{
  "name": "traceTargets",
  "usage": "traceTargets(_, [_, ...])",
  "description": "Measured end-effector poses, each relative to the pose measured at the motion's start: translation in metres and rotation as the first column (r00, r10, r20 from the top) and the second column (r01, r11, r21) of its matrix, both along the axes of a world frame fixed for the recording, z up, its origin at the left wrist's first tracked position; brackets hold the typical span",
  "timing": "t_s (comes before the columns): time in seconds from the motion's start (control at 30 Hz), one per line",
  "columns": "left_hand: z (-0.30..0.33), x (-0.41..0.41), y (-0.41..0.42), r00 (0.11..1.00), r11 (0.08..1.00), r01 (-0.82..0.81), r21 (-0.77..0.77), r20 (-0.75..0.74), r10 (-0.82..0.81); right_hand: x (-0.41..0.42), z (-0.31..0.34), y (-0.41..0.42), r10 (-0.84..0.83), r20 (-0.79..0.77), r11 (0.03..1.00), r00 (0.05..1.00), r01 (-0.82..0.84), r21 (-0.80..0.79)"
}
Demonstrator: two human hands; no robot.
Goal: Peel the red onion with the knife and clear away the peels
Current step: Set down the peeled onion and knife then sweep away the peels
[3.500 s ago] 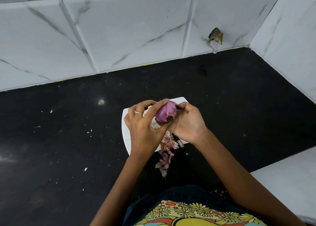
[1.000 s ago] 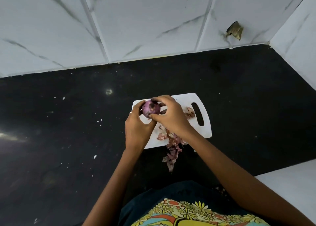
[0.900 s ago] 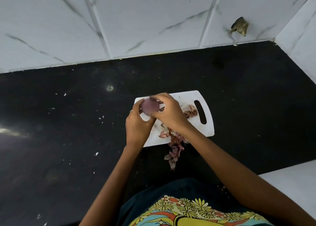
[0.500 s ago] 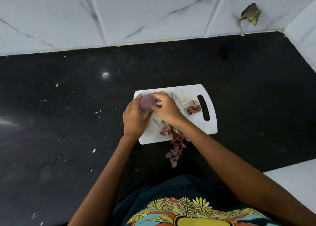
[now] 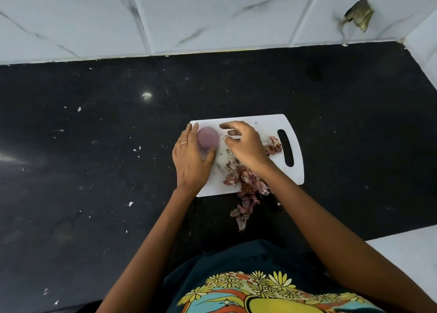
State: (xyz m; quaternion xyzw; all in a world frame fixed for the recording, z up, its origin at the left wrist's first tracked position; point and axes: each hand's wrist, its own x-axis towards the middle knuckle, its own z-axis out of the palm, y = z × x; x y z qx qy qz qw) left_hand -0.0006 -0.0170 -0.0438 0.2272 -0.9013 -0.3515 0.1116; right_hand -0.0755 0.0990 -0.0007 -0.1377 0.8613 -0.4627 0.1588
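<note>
Two hands are working over a black desk that was, half a second ago, only the backdrop to an onion held in the air. On it the white cutting board is lying with its handle slot to the right. The left hand is now resting on the board's left end, fingers straight and close together along the far-left side of the onion, thumb lying against its near side. The right hand, which was pinching the onion a second ago, is coming away to the right, its fingers loosely curled and spread, holding nothing that I can make out. The peeled red onion is now sitting on the board's far-left corner, smooth and purple, no longer lifted between both hands. The onion peels are lying where they were, trailing off the board's near edge onto the desk, with a smaller clump beside the slot. No knife is showing. By my judgement the peeling is finishing, and gathering the peels is becoming the step in hand.
</note>
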Motion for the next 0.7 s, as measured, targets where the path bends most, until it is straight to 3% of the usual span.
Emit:
traceTargets(0.13, [0.006,0.01,0.007,0.994,0.997,-0.078,-0.011,-0.08,0.077,-0.009,0.01,0.025,-0.099,-0.069,0.995,0.993,0.099,-0.004])
traceTargets(0.23, [0.008,0.017,0.015,0.989,0.997,-0.081,-0.014,-0.126,0.078,-0.016,0.008,0.05,-0.112,-0.164,0.986,0.98,0.13,0.1])
traceTargets(0.33, [0.01,0.024,0.027,0.992,0.999,-0.044,-0.024,-0.122,0.041,-0.022,-0.004,0.073,0.007,-0.233,0.954,0.972,0.063,0.293])
traceTargets(0.5, [0.01,0.033,0.046,0.993,0.998,0.053,-0.036,-0.108,-0.056,-0.012,-0.018,0.092,0.191,-0.118,0.843,0.974,-0.101,0.529])
traceTargets(0.7, [0.01,0.041,0.061,0.982,0.988,0.15,0.024,-0.117,-0.146,0.016,-0.03,0.091,0.246,-0.319,0.816,0.915,-0.017,0.578])
